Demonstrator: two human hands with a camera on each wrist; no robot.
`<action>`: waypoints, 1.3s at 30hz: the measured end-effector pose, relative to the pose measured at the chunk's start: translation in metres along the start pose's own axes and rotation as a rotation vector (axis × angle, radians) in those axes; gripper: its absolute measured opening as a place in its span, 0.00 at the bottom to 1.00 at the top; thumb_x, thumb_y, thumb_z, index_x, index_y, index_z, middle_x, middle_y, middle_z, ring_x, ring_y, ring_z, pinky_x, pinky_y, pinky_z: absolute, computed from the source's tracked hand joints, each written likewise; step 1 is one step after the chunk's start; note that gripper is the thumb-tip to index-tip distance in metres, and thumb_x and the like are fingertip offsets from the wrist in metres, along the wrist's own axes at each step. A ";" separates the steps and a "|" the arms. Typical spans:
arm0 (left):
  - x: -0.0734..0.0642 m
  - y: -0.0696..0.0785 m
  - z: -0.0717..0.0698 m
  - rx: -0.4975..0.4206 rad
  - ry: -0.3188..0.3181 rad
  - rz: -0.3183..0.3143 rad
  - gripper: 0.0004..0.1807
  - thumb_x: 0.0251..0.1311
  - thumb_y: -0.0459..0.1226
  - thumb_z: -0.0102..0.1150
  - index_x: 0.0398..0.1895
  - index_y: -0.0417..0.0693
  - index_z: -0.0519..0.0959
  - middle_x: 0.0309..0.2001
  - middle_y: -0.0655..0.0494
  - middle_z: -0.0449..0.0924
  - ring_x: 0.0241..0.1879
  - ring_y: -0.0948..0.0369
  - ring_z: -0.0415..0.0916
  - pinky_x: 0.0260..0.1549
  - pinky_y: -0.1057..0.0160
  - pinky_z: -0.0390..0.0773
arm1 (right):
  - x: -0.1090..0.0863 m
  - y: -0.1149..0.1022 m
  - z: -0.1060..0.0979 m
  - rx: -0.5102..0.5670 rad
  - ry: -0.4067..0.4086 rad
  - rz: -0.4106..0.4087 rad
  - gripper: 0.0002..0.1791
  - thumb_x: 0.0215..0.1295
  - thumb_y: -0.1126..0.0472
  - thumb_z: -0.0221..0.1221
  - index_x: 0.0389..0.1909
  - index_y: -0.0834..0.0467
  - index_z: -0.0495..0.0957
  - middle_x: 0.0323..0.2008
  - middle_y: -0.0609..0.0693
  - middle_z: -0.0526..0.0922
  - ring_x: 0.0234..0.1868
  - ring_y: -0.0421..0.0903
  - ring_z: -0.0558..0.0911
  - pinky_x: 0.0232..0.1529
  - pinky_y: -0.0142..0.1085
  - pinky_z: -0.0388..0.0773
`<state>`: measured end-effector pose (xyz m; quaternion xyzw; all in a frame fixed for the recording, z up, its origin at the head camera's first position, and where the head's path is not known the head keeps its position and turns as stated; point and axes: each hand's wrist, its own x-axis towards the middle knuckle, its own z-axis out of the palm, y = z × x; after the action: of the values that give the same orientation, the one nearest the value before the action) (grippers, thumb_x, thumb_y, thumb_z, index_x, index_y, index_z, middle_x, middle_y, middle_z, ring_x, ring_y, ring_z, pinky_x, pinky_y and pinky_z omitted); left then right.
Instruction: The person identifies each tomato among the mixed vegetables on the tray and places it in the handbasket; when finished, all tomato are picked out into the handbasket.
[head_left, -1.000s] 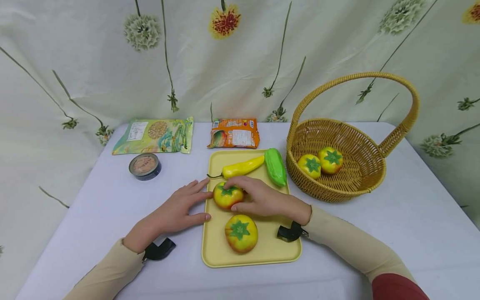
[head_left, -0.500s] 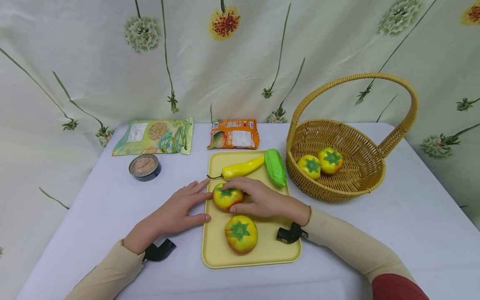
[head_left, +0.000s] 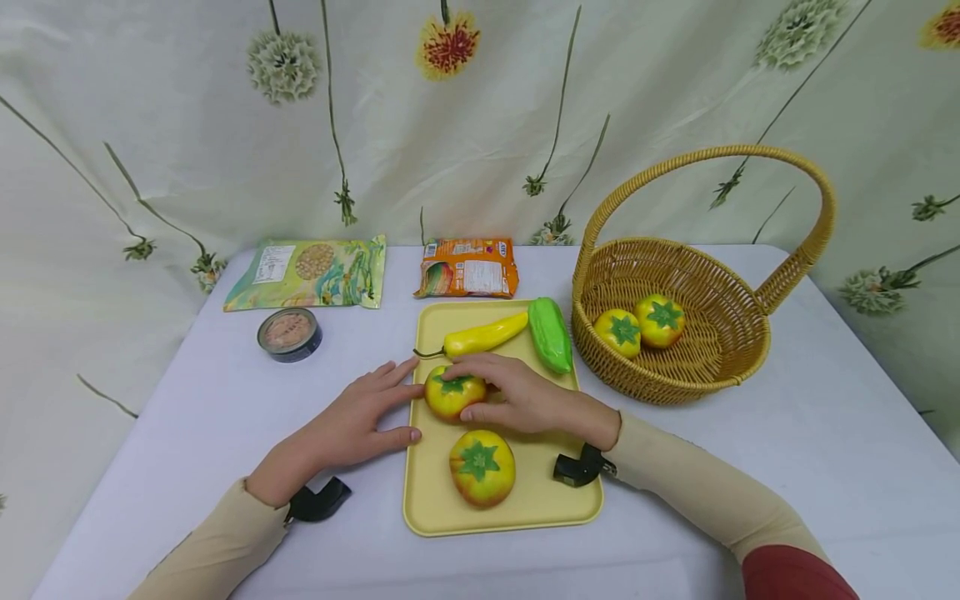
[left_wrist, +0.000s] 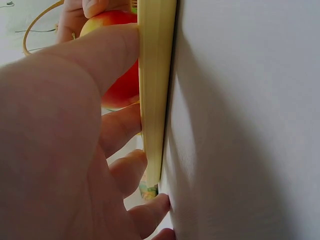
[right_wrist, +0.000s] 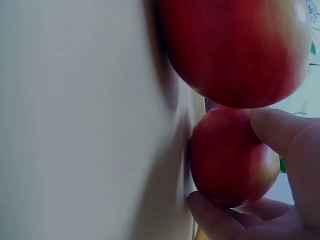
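Observation:
My right hand (head_left: 528, 398) holds a yellow-and-red toy persimmon (head_left: 444, 402) on the yellow tray (head_left: 551, 500), thumb on its near side and fingers over its top. In the right wrist view, thumb and fingers lie around that red-sided fruit. A second, bigger persimmon (head_left: 495, 483) sits on the tray just in front. My left hand (head_left: 348, 425) lies with fingers spread, the fingertips at the tray's left rim (left_wrist: 156, 90). A yellow chili pepper (head_left: 483, 335) and a green bumpy vegetable (head_left: 551, 335) lie at the tray's far end.
Right of the tray stands a wicker basket (head_left: 720, 342) with a tall handle and two smaller persimmons (head_left: 660, 321) inside. An orange packet (head_left: 468, 268) lies behind the tray. At the back left are a green food bag (head_left: 315, 272) and a round tin (head_left: 289, 333).

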<state>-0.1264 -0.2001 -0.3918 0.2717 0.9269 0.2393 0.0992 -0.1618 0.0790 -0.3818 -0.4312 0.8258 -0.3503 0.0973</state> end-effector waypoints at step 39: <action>0.002 0.000 0.001 0.011 -0.009 -0.029 0.33 0.64 0.53 0.65 0.70 0.53 0.75 0.81 0.46 0.56 0.79 0.34 0.50 0.72 0.27 0.55 | -0.073 -0.018 -0.099 -0.137 0.146 0.062 0.27 0.63 0.58 0.71 0.63 0.54 0.80 0.66 0.56 0.79 0.63 0.53 0.81 0.55 0.46 0.84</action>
<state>-0.1278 -0.1986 -0.3925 0.2600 0.9315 0.2314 0.1054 -0.1521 0.1781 -0.3071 -0.3844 0.8657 -0.3202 0.0179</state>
